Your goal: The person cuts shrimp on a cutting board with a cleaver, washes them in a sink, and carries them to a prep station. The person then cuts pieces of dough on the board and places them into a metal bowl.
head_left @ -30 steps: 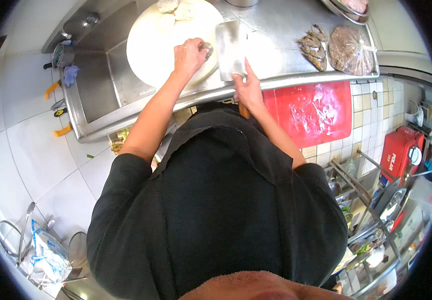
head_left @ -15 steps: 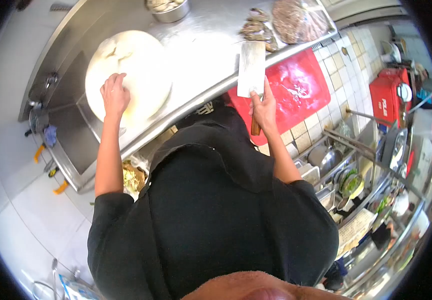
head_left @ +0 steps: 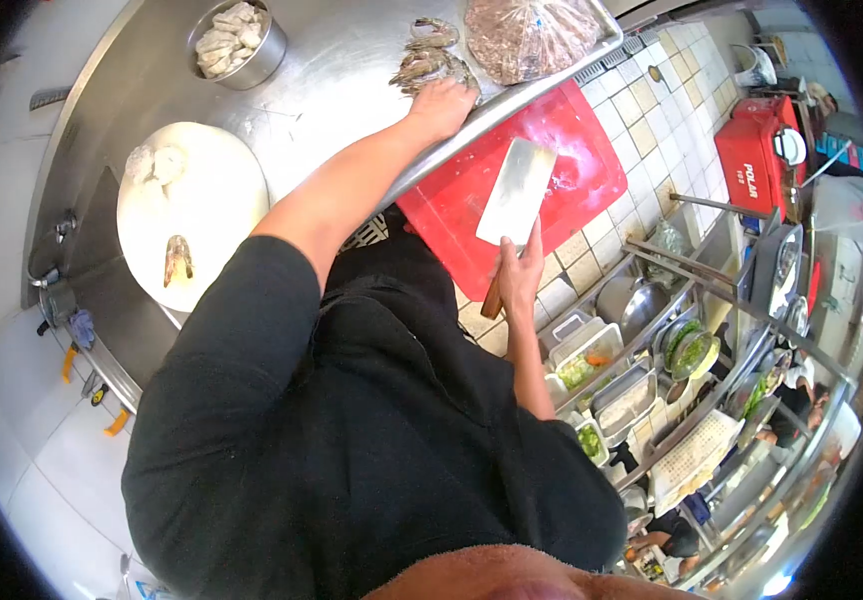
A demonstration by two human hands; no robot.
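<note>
My left hand (head_left: 446, 108) is stretched across to the pile of raw shell-on shrimp (head_left: 430, 66) on the steel counter, its fingers curled down onto a shrimp at the near edge. The fingertips are partly hidden. In my right hand (head_left: 520, 278) is a cleaver (head_left: 518, 192), held by its wooden handle with the broad blade pointing away from me, over the red lid or tub. On the round white cutting board (head_left: 222, 185) lie a shrimp tail piece (head_left: 179, 262) and pale peeled shrimp meat (head_left: 155, 165).
A metal bowl (head_left: 264, 62) of peeled shrimp stands at the back of the steel counter (head_left: 337, 60). Beside the shrimp pile lies a plastic bag (head_left: 532, 40) of brownish contents. Below the counter edge is a red plastic tub (head_left: 587, 150). Racks with food containers (head_left: 592, 360) stand at right.
My left hand has gone from the cutting board to the shrimp pile. The cleaver has tilted and stays in my right hand. The view has shifted, showing more of the board and bowl.
</note>
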